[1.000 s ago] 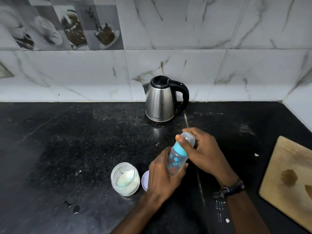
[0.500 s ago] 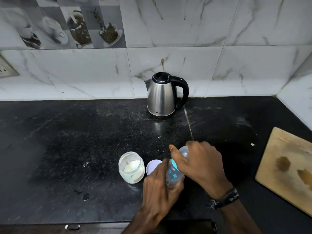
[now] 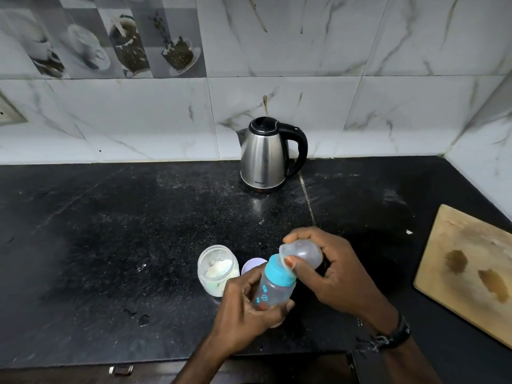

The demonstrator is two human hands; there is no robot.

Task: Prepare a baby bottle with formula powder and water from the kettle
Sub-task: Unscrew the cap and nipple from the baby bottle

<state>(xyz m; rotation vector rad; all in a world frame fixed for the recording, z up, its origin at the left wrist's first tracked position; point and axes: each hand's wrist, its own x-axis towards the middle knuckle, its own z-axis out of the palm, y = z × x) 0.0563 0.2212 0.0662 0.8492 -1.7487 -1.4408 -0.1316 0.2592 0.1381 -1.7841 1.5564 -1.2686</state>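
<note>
A clear baby bottle (image 3: 273,291) with a teal collar and small printed figures is tilted over the black counter (image 3: 110,245). My left hand (image 3: 246,309) grips its lower body. My right hand (image 3: 329,270) holds the clear dome cap (image 3: 302,252), which sits askew just above the collar. An open glass jar (image 3: 217,270) with white formula powder stands just left of the bottle, its pale lid (image 3: 252,266) lying beside it. The steel kettle (image 3: 263,156), lid shut and black handle to the right, stands at the back by the wall.
A wooden cutting board (image 3: 468,270) lies at the right edge of the counter. Marble-look wall tiles close off the back and the right corner. A wall socket (image 3: 8,112) shows at far left. Small dark spots (image 3: 138,317) mark the counter near the front edge.
My right hand has shifted on the dome cap, which now shows tipped above the teal collar. The view has tilted down, showing the counter's front edge.
</note>
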